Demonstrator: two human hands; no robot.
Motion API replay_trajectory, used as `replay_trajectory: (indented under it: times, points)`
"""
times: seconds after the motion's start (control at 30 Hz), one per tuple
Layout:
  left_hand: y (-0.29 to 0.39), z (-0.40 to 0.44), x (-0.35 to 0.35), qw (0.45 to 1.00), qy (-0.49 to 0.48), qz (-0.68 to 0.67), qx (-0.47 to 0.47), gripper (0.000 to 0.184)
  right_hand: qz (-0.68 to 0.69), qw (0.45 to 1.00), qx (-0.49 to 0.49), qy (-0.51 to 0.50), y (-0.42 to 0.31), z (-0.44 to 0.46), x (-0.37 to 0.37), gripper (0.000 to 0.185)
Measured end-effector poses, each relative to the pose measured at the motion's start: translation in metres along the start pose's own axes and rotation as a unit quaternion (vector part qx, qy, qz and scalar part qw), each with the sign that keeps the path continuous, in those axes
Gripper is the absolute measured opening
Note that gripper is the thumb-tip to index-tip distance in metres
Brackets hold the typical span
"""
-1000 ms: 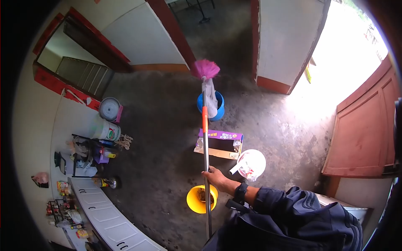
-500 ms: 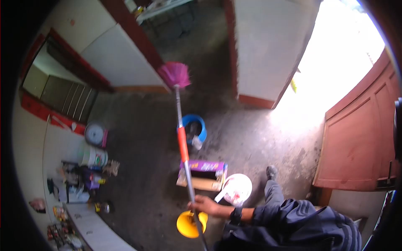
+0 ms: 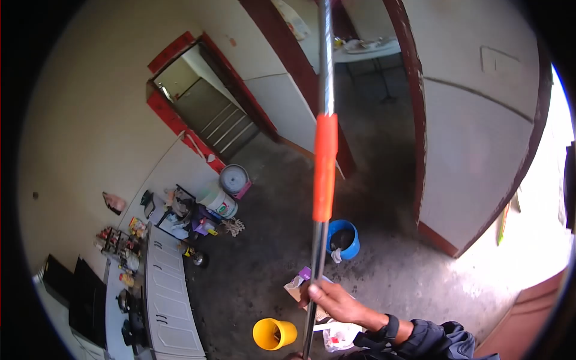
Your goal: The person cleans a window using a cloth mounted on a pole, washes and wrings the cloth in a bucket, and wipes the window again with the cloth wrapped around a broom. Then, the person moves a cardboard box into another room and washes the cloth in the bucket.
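Note:
My right hand (image 3: 339, 303) is closed around a long metal pole (image 3: 319, 258) with an orange sleeve (image 3: 326, 168). The pole rises steeply past the top edge, where its far end is out of view. At the bottom edge, a sliver of my left hand (image 3: 296, 356) shows beside the pole; its fingers are hidden. Behind my right hand, a box (image 3: 295, 288) with purple and brown sides is partly covered. A yellow bucket (image 3: 264, 333) stands left of the pole, and a white tub (image 3: 341, 337) with plastic in it is under my right wrist.
A blue bucket (image 3: 351, 240) stands on the floor beyond the box. White cabinets (image 3: 171, 294) line the left wall, with a white bucket (image 3: 219, 202) and a round grey basin (image 3: 234, 179) farther along. Doorways open ahead; a reddish door (image 3: 522, 318) is at lower right.
The view has swung up and left. The pole has been raised, and its pink bristle head has left the view. My right hand still grips it, and a sliver of my left hand has appeared.

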State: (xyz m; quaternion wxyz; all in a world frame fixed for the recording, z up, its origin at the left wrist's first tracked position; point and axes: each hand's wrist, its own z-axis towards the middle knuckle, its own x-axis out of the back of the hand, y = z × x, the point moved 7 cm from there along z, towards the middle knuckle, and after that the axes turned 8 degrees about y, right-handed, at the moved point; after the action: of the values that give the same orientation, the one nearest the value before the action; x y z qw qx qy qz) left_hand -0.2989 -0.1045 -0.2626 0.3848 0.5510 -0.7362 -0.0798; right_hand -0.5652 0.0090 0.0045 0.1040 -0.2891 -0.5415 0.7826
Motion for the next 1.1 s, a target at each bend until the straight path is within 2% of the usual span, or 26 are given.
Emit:
replay_trajectory:
  times: [0.13, 0.2, 0.27, 0.33, 0.4, 0.5, 0.6, 0.67, 0.73, 0.83, 0.87, 1.0, 1.1]
  points:
    - [0.037, 0.026, -0.039, 0.996, -0.052, 0.043, -0.058, 0.025, 0.064, 0.996, 0.061, -0.005, -0.072, 0.003, 0.034, 0.037]
    - [0.025, 0.075, -0.061, 0.993, -0.08, 0.073, -0.039, 0.029, 0.071, 0.994, 0.081, -0.003, -0.099, 0.004, 0.045, 0.037]
    - [0.088, 0.087, -0.057, 0.978, -0.026, 0.133, -0.159, 0.047, 0.063, 0.99, 0.121, 0.018, -0.121, 0.006, 0.06, 0.038]
    - [0.132, 0.108, -0.054, 0.983, -0.025, 0.138, -0.115, 0.043, 0.019, 0.986, 0.137, 0.088, -0.129, 0.012, 0.086, 0.041]
    - [0.186, 0.122, -0.046, 0.967, 0.095, 0.105, -0.211, 0.04, -0.003, 0.976, 0.164, 0.142, -0.136, 0.021, 0.115, 0.043]
    - [0.233, 0.153, -0.051, 0.958, 0.134, 0.148, -0.206, 0.042, -0.011, 0.966, 0.167, 0.196, -0.137, 0.033, 0.156, 0.046]
    - [0.238, 0.202, -0.072, 0.948, 0.166, 0.092, -0.256, 0.042, -0.021, 0.963, 0.144, 0.227, -0.132, 0.047, 0.194, 0.041]
    - [0.242, 0.236, -0.084, 0.959, 0.127, 0.078, -0.24, 0.043, -0.013, 0.937, 0.144, 0.318, -0.137, 0.062, 0.219, 0.032]
    - [0.244, 0.261, -0.084, 0.962, 0.151, 0.107, -0.199, 0.045, -0.025, 0.937, 0.108, 0.331, -0.138, 0.078, 0.24, 0.029]
    - [0.256, 0.29, -0.07, 0.937, 0.205, 0.085, -0.271, 0.046, -0.05, 0.912, 0.096, 0.395, -0.116, 0.096, 0.27, 0.031]
    - [0.263, 0.293, -0.061, 0.941, 0.196, 0.072, -0.268, 0.045, -0.053, 0.904, 0.09, 0.415, -0.111, 0.099, 0.281, 0.032]
    - [0.262, 0.287, -0.03, 0.949, 0.168, 0.015, -0.265, 0.04, -0.047, 0.922, 0.123, 0.364, -0.109, 0.131, 0.307, 0.026]
    - [0.232, 0.271, -0.013, 0.934, 0.241, -0.037, -0.263, 0.034, -0.028, 0.913, 0.114, 0.391, -0.094, 0.156, 0.323, 0.03]
